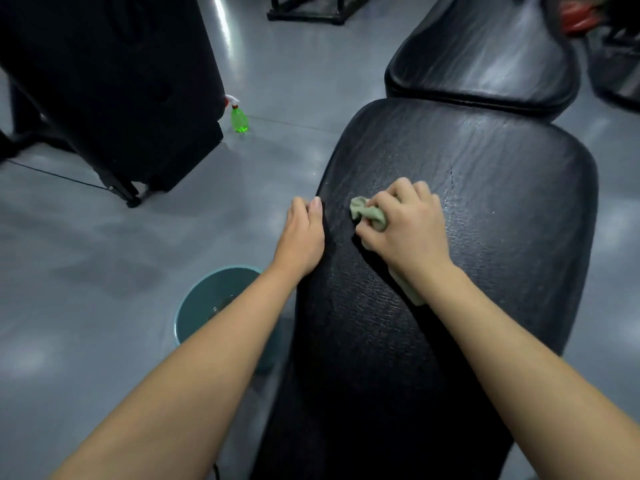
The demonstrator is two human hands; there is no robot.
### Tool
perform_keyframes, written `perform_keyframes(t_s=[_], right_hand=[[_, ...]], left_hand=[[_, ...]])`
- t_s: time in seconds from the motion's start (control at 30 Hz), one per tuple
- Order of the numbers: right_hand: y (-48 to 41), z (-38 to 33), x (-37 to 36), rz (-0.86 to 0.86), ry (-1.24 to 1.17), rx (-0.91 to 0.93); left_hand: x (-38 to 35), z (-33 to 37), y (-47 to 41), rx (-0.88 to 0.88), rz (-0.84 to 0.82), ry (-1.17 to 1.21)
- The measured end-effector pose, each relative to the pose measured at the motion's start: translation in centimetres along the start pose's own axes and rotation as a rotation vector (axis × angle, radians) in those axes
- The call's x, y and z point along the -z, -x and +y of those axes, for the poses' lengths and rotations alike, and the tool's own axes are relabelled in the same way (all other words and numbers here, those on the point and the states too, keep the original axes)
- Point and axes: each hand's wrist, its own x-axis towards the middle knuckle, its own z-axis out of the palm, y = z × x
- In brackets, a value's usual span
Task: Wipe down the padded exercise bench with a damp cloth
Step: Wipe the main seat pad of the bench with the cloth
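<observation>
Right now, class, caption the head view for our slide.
Right hand presses a bunched green cloth on the padded bench; left hand grips its edge.

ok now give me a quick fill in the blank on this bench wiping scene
1. The cloth is bunched in the ____ hand.
2. The ____ hand holds the bench by its edge.
3. The spray bottle on the floor holds ____ liquid.

Missing words: right; left; green
</observation>
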Motion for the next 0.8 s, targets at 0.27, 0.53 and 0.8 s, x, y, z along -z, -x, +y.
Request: perform_keyframes(t_s=[0.27, 0.53, 0.8], right_hand=[[-2.7, 0.9, -0.9, 0.046, 0.112, -0.038], [5.5, -4.6, 2.4, -0.193, 0.022, 0.119], [11.9, -7.9, 3.7, -0.430, -0.126, 0.409]], left_hand=[[0.1, -0.1, -0.4, -0.055, -0.023, -0.009], [1.1, 1.6, 0.6, -0.032, -0.058, -0.076], [1.4, 1.4, 1.8, -0.067, -0.043, -0.226]])
